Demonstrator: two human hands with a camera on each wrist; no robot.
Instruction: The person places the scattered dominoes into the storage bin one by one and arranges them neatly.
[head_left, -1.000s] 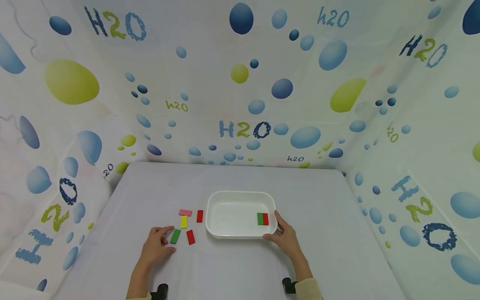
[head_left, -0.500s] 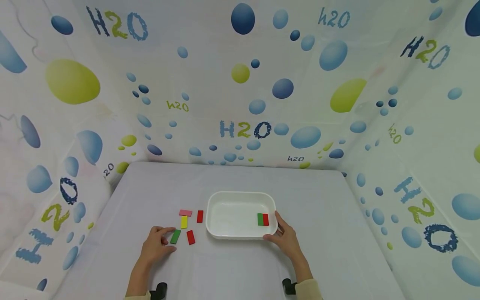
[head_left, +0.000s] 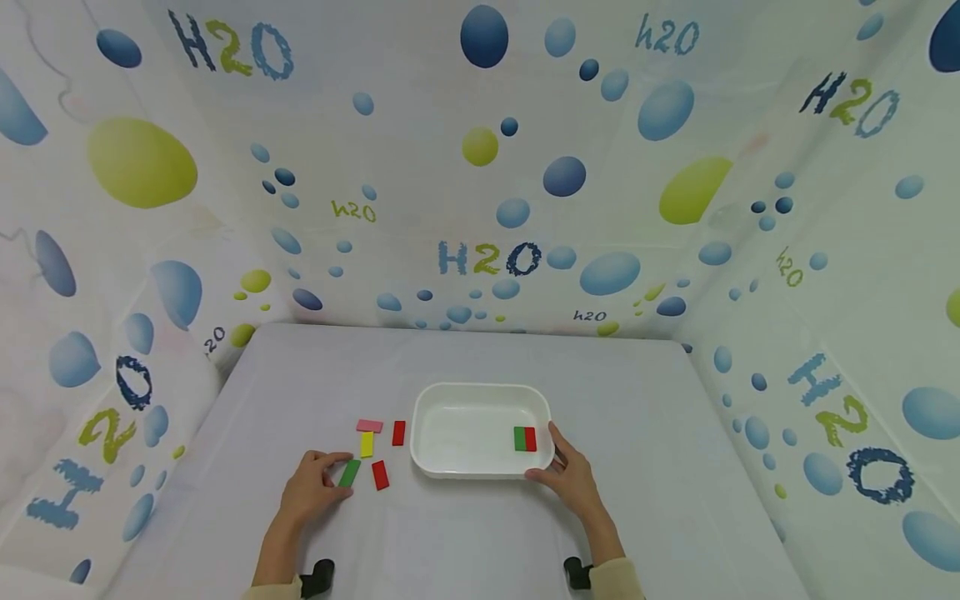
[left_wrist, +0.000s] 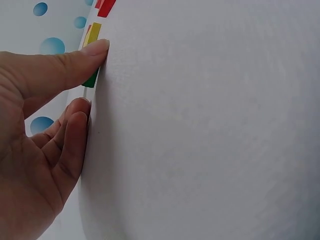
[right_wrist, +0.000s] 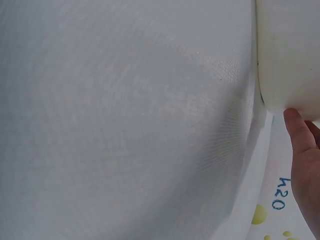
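My left hand (head_left: 306, 487) pinches a small green block (head_left: 349, 473) end to end, index finger at its far end and thumb at its near end. In the left wrist view the thumb partly covers that green block (left_wrist: 91, 80). My right hand (head_left: 572, 477) grips the right end of a white rectangular tray (head_left: 480, 473), thumb at the front corner and fingers along the right side. The right wrist view shows a fingertip against the tray wall (right_wrist: 287, 60). Inside the tray, a green block (head_left: 520, 439) and a red block (head_left: 530, 439) lie side by side.
Loose on the white table, left of the tray, lie a pink block (head_left: 369, 426), a yellow block (head_left: 367, 444), a red block (head_left: 399, 432) and another red block (head_left: 380, 475). A patterned curtain (head_left: 420, 167) rises behind and at both sides.
The left thumb and index finger have closed in on the ends of the green block, which stays where it lay. The right hand and the tray have not moved.
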